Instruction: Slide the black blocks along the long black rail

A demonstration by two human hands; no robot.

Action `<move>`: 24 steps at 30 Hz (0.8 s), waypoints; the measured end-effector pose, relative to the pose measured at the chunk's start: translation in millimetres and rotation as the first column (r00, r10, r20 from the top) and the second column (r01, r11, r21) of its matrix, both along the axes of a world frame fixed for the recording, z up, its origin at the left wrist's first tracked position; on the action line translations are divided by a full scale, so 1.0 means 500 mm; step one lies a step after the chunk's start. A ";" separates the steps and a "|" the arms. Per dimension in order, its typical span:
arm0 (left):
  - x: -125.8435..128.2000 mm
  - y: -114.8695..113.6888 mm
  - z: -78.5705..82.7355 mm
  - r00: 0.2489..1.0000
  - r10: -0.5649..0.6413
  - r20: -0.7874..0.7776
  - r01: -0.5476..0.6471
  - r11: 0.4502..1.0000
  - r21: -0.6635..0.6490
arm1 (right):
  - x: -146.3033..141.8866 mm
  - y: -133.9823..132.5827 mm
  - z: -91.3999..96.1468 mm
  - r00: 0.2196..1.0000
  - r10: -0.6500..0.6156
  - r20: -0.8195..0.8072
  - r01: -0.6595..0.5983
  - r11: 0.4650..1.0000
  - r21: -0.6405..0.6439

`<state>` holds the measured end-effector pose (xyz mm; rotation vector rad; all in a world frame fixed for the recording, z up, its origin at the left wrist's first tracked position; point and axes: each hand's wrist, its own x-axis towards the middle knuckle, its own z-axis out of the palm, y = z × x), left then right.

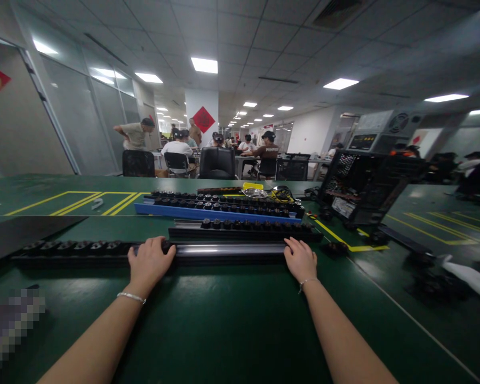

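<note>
A long black rail [230, 253] lies crosswise on the green table in front of me. Its bare middle stretch is smooth and shiny. Several small dark parts [80, 246] sit in a row along its left portion. My left hand [151, 262] is wrapped over the rail near its middle, beside the end of that row. At the rail's right end, my right hand [301, 260] grips it with the fingers bent over the top. The undersides of both hands are hidden. Just behind lies a second black rail [244, 231] with more dark parts in it.
Beyond are a blue rail [220, 212] with small parts and a yellow tray [253, 186]. An open black computer case [368, 186] stands at the right. A dark mat [28, 234] lies at the left. People sit at tables in the background.
</note>
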<state>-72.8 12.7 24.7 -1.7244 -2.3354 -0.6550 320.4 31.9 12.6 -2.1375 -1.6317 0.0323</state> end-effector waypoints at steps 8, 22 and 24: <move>0.005 -0.004 0.008 1.000 0.012 -0.007 -0.012 0.999 -0.042 | 0.001 0.000 0.000 1.000 -0.002 0.000 0.002 1.000 -0.003; -0.002 -0.004 0.007 1.000 -0.031 -0.003 0.031 0.999 -0.013 | -0.002 -0.003 0.003 1.000 0.003 0.014 -0.003 1.000 -0.005; -0.003 -0.004 0.005 0.999 -0.032 -0.014 0.032 0.999 -0.006 | -0.002 -0.002 0.001 1.000 -0.001 0.015 0.001 1.000 0.004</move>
